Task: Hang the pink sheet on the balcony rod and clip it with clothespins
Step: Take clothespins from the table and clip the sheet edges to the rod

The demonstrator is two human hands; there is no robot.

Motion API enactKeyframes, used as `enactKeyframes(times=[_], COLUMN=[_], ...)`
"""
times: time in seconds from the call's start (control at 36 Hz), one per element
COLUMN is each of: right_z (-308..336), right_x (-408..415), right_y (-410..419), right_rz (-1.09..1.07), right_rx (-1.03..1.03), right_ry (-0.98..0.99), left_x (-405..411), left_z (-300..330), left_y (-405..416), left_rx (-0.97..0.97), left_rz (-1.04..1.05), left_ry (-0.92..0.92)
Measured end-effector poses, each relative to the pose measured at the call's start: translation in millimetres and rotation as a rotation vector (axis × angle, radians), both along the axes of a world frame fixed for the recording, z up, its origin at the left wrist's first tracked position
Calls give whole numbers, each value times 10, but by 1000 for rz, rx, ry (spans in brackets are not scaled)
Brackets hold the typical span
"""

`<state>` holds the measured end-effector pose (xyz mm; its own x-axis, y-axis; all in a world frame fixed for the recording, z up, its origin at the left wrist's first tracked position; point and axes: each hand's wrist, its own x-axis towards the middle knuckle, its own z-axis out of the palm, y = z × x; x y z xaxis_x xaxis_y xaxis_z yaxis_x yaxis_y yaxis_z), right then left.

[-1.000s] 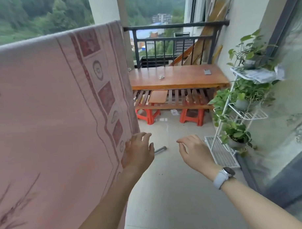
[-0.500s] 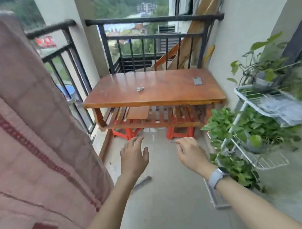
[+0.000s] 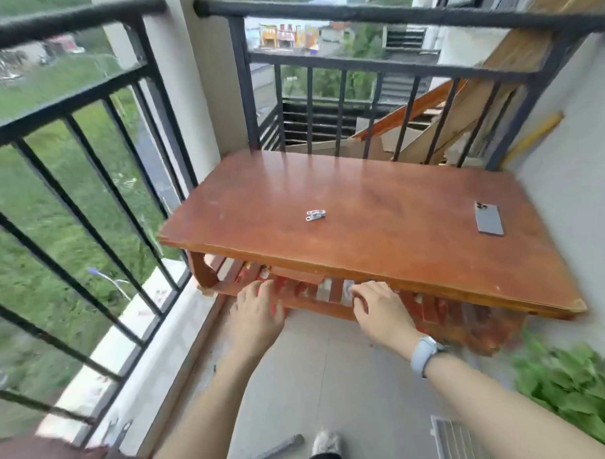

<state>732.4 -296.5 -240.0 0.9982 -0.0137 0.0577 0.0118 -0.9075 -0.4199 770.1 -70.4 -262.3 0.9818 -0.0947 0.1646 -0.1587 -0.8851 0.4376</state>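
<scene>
A small metal clothespin [image 3: 315, 215] lies near the middle of the wooden table [image 3: 380, 247]. My left hand [image 3: 256, 315] and my right hand [image 3: 383, 310] are held out low in front of the table's near edge, both empty with loosely bent fingers. A watch sits on my right wrist. Only a dark corner of the pink sheet [image 3: 45, 456] shows at the bottom left. The black balcony rail [image 3: 67, 23] runs along the left and across the back.
A phone [image 3: 488, 218] lies at the table's right side. Red stools sit under the table's slatted shelf. Green plants [image 3: 574, 384] and a white rack stand at the right. Wooden boards lean behind the back railing. My shoe [image 3: 324, 441] is on the tiled floor.
My view has swung away from the hanging sheet and closer to the table. Both hands stayed empty and moved forward to the table's edge.
</scene>
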Motion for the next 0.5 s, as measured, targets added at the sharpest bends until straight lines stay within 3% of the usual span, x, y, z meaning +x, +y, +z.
enactKeyframes(times=[0.33,0.5], right_z=[-508,-1040], right_x=[2443,3547], right_y=[-368,-355], right_rz=[141,231], right_rx=[-86,-265], right_ry=[201,240], left_x=[1938,2460], left_z=[-574,-1189], left_y=[-500,-768], left_rx=[27,41], left_rz=[92,82], left_ry=[299,505])
